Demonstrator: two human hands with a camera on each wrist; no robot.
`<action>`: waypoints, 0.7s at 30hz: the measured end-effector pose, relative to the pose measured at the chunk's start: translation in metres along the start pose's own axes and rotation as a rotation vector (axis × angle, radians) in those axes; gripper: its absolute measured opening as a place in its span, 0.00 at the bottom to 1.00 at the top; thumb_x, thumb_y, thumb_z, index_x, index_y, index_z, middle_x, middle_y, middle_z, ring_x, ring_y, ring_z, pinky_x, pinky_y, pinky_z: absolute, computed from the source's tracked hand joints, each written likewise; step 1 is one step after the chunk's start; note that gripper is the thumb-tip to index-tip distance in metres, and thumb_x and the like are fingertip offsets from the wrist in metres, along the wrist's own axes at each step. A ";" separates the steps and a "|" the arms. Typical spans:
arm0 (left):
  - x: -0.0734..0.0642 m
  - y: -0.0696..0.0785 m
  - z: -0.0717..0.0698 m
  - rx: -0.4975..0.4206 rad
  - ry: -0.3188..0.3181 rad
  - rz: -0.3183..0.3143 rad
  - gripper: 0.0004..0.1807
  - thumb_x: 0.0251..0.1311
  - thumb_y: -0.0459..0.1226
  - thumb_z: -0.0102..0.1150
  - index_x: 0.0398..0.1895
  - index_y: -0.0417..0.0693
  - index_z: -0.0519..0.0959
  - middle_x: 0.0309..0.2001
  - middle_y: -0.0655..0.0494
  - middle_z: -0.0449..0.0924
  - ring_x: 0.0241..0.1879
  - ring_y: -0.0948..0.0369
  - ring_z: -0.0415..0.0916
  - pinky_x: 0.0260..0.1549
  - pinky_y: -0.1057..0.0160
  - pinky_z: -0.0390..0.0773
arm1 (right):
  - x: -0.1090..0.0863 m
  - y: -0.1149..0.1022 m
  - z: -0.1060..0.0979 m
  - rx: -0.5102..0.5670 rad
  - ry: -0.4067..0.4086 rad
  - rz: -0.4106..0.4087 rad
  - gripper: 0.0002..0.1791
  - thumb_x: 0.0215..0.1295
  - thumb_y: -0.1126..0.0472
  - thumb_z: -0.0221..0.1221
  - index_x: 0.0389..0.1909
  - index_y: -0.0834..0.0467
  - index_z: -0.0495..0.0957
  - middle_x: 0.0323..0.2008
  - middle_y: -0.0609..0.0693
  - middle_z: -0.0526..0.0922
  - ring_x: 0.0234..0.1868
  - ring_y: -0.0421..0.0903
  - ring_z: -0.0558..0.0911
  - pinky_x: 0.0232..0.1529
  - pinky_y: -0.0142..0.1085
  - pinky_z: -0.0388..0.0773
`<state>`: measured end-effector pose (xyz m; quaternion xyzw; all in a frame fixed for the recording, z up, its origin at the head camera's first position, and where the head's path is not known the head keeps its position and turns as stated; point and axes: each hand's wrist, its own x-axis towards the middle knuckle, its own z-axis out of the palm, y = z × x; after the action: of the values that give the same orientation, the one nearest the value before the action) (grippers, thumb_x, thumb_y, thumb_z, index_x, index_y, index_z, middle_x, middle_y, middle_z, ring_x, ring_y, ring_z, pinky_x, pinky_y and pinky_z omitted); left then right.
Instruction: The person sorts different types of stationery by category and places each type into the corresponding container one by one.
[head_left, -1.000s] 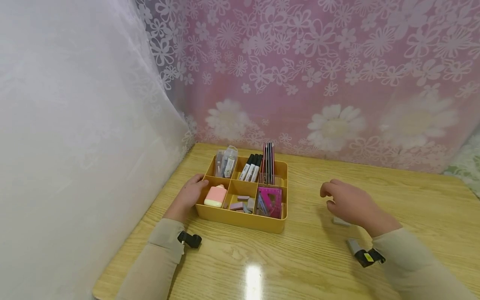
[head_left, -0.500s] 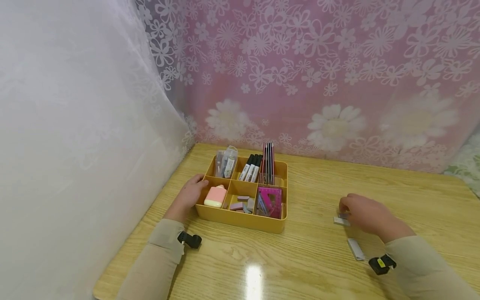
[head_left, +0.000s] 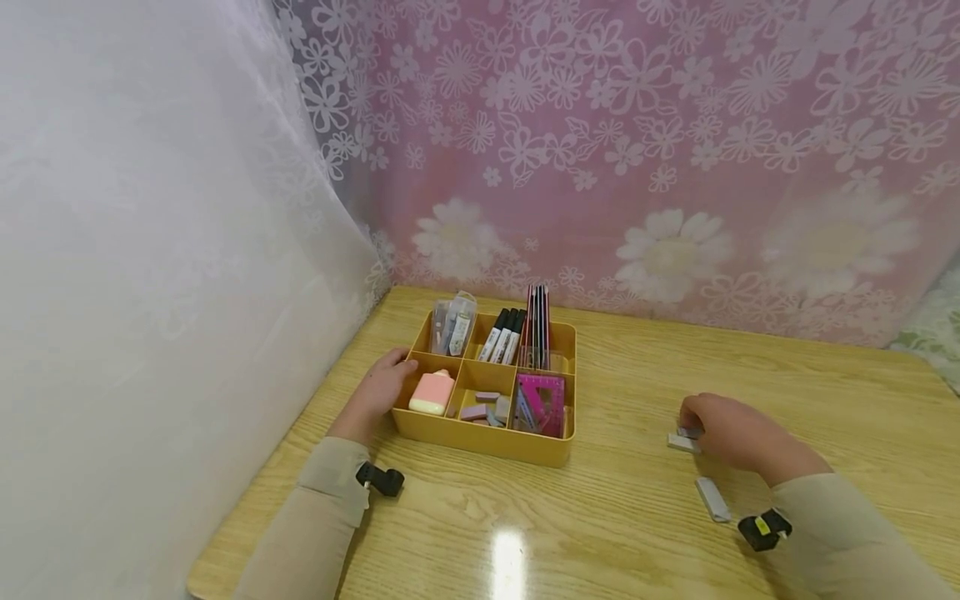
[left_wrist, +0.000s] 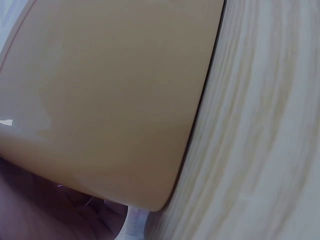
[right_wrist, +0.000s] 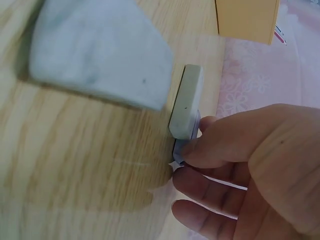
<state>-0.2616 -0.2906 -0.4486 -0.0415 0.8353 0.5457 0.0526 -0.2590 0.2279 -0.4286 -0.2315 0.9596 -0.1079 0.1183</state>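
Observation:
At the left side of a yellow compartment organizer [head_left: 480, 440], my left hand [head_left: 381, 385] grips the wall, thumb over the rim. The left wrist view shows the organizer's side wall [left_wrist: 115, 100] up close, with part of the left hand [left_wrist: 60, 210] under its edge. On the table to the right, my right hand [head_left: 731, 429] pinches a small bluish-grey eraser [right_wrist: 179, 150] between thumb and fingers, mostly hidden by the hand. A whitish eraser [right_wrist: 187, 102] lies right against it. Nearer the right wrist lies another pale eraser [head_left: 712, 499].
Inside the organizer are a pink-and-cream bottle-shaped item [head_left: 432, 392], several eraser pieces [head_left: 474, 412], a magenta set square [head_left: 551, 400], black-capped markers [head_left: 501, 336], pencils [head_left: 537, 321] and clear cases [head_left: 453, 325]. A flowered curtain [head_left: 600, 167] hangs behind the table.
My right hand has moved right and toward me, down onto the table by the erasers, and now pinches the bluish-grey one. The left hand and organizer have stayed put.

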 end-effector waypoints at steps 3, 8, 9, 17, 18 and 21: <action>0.000 0.000 0.001 -0.002 -0.003 -0.007 0.28 0.79 0.46 0.40 0.76 0.45 0.63 0.73 0.42 0.63 0.72 0.43 0.58 0.70 0.40 0.56 | 0.000 0.001 0.002 0.004 0.004 0.006 0.12 0.58 0.74 0.61 0.37 0.55 0.78 0.33 0.45 0.78 0.33 0.44 0.76 0.34 0.45 0.76; 0.001 0.000 0.001 0.007 -0.006 -0.009 0.28 0.79 0.46 0.40 0.76 0.45 0.62 0.73 0.42 0.62 0.73 0.43 0.57 0.70 0.40 0.56 | -0.001 -0.001 0.003 0.021 0.037 0.005 0.08 0.63 0.69 0.63 0.37 0.54 0.77 0.31 0.44 0.76 0.30 0.43 0.73 0.31 0.42 0.73; 0.001 0.001 0.001 0.004 -0.006 -0.011 0.28 0.79 0.47 0.40 0.76 0.45 0.62 0.73 0.43 0.62 0.73 0.44 0.57 0.70 0.41 0.56 | -0.001 -0.003 0.003 0.028 0.049 0.000 0.06 0.65 0.67 0.63 0.37 0.54 0.77 0.31 0.43 0.76 0.29 0.43 0.73 0.31 0.42 0.73; 0.000 0.002 0.000 0.001 -0.003 -0.012 0.28 0.79 0.46 0.40 0.76 0.46 0.62 0.74 0.44 0.61 0.74 0.44 0.54 0.71 0.41 0.53 | 0.003 -0.037 -0.011 0.036 0.142 -0.074 0.07 0.65 0.69 0.60 0.38 0.52 0.77 0.32 0.42 0.76 0.30 0.42 0.72 0.31 0.41 0.72; 0.000 0.002 0.000 0.003 -0.005 -0.009 0.28 0.79 0.46 0.40 0.77 0.45 0.61 0.74 0.43 0.60 0.74 0.44 0.54 0.71 0.41 0.53 | 0.004 -0.043 -0.013 0.034 0.152 -0.081 0.08 0.65 0.69 0.60 0.38 0.52 0.77 0.32 0.42 0.76 0.29 0.42 0.72 0.31 0.40 0.72; -0.001 0.001 0.000 0.001 -0.004 -0.012 0.28 0.80 0.46 0.40 0.77 0.46 0.62 0.74 0.43 0.61 0.74 0.44 0.54 0.71 0.40 0.54 | 0.009 -0.061 -0.016 0.027 0.189 -0.117 0.09 0.64 0.69 0.60 0.37 0.51 0.77 0.31 0.42 0.75 0.29 0.41 0.71 0.31 0.39 0.71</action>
<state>-0.2607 -0.2906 -0.4477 -0.0452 0.8353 0.5448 0.0577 -0.2456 0.1732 -0.3986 -0.2742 0.9498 -0.1489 0.0241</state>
